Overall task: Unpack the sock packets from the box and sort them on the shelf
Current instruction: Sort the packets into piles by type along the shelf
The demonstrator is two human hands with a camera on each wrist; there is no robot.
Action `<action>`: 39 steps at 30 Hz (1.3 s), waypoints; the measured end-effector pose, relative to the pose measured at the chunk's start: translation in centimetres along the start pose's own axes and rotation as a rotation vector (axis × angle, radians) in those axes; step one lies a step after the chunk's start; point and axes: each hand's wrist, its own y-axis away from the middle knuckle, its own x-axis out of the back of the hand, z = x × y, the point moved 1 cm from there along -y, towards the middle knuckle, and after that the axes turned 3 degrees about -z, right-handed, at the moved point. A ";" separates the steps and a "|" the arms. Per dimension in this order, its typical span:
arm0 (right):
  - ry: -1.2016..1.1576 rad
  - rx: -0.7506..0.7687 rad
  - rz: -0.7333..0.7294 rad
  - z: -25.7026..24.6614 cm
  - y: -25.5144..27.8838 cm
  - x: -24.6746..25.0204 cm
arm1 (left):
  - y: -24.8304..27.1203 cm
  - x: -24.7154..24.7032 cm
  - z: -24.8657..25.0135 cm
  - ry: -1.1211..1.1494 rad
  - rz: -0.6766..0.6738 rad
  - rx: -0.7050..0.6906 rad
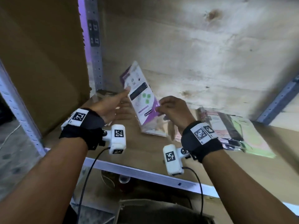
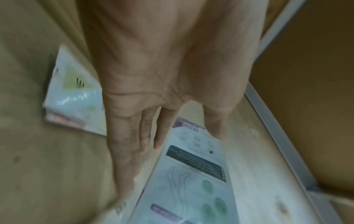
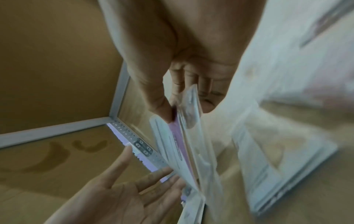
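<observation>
A sock packet (image 1: 142,101) with a white and purple card stands tilted on its lower edge on the wooden shelf (image 1: 145,151). My right hand (image 1: 161,107) pinches its right edge between thumb and fingers (image 3: 161,109); in the right wrist view the packet (image 3: 184,144) shows several clear layers, maybe more than one packet. My left hand (image 1: 123,101) is open, its straight fingers touching the packet's left side. In the left wrist view, my left hand (image 2: 162,144) hovers over the packet (image 2: 191,174). A flat stack of green and pink packets (image 1: 229,133) lies on the shelf to the right.
A brown cardboard wall (image 1: 40,62) closes the shelf's left side behind a perforated metal upright (image 1: 95,46). Plywood (image 1: 210,54) backs the shelf. Another metal upright (image 1: 278,101) stands at the right. The shelf's white front rail (image 1: 129,168) runs below my wrists.
</observation>
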 end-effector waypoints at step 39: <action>-0.056 -0.188 0.213 7.6 2.4 10.2 | -1.8 -11.8 -5.8 0.013 -0.339 -0.038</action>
